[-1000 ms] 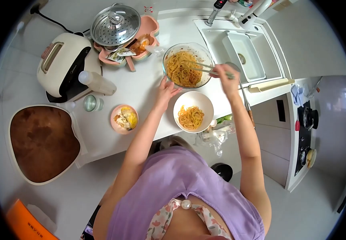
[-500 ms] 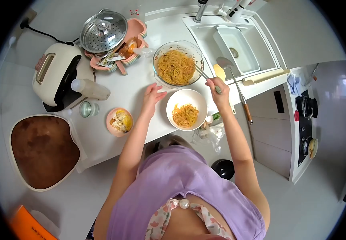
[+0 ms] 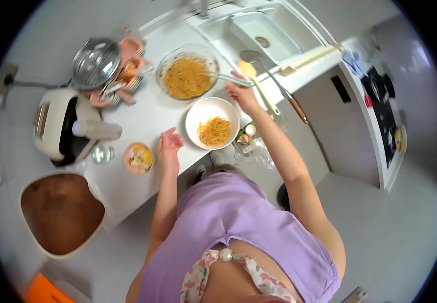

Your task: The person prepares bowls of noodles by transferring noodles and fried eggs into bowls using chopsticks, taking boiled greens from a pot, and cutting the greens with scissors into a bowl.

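My right hand (image 3: 244,98) is at the pale green handle of a pair of tongs (image 3: 231,79), its fingers around it, though motion blurs the grip. The tongs' far end reaches into a large glass bowl (image 3: 164,59) of sauced noodles (image 3: 185,78). Nearer me, a white bowl (image 3: 196,113) holds a smaller portion of noodles (image 3: 213,132). Left of this bowl, my left hand (image 3: 169,149) hovers by the counter edge with nothing in it, palm up and fingers loosely apart. Beyond it sits a small pink dish (image 3: 127,164) with yellow and white food.
On the left stand a cream appliance (image 3: 52,123), a bottle (image 3: 97,130), a glass (image 3: 102,153) and a brown-surfaced pan (image 3: 62,214). Stacked pink dishes and a steamer lid (image 3: 96,63) are behind. A ladle (image 3: 279,83) and yellow spatula (image 3: 259,88) lie beside the sink (image 3: 266,38).
The view has shifted, moving the counter leftward and up in frame. My left hand has drawn back from near the glass bowl toward the counter edge. The tongs' handle now lies lower, nearly level.
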### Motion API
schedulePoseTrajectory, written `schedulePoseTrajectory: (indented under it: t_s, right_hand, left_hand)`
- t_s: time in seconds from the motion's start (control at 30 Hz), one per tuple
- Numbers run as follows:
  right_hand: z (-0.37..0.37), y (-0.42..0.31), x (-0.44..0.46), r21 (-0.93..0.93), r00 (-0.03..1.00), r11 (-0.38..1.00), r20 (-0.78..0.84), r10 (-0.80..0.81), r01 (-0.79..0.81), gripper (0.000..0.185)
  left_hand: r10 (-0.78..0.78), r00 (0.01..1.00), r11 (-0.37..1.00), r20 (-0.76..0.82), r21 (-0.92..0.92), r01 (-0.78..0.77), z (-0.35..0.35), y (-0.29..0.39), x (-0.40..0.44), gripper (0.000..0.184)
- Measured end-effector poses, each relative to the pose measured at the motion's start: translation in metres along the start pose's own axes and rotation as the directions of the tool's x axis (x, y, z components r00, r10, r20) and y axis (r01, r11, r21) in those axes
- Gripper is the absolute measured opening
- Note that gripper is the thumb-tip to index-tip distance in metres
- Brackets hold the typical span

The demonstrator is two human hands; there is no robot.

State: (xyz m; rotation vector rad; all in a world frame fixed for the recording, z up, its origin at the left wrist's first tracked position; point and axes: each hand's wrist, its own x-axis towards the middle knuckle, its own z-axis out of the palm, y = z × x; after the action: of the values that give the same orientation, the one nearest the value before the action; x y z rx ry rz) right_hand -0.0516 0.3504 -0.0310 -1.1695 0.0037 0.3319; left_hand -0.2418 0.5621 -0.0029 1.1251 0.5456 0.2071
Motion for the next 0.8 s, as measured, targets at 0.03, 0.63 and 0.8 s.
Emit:
schedulePoseTrajectory:
  t_s: [0.03,0.63,0.8]
  right_hand:
    - [-0.005,-0.001,-0.008,-0.092,1.000,0.996,-0.007,0.011,-0.012,0.067]
    - [-0.241,-0.110,-0.350,-0.372,0.844,0.909,-0.534,-0.045,-0.187,0.055]
    - [-0.370,-0.144,-0.389,-0.450,0.756,0.810,-0.655,-0.013,-0.376,0.058]
  left_hand:
    - [0.003,1.000,1.000,0.012,0.002,-0.003,-0.001,-0.001,0.000,0.044]
    - [-0.181,0.670,0.977,0.720,0.209,0.039,0.141,0.002,-0.112,0.045]
    - [-0.251,0.567,0.949,0.785,0.315,-0.015,0.186,-0.072,-0.118,0.031]
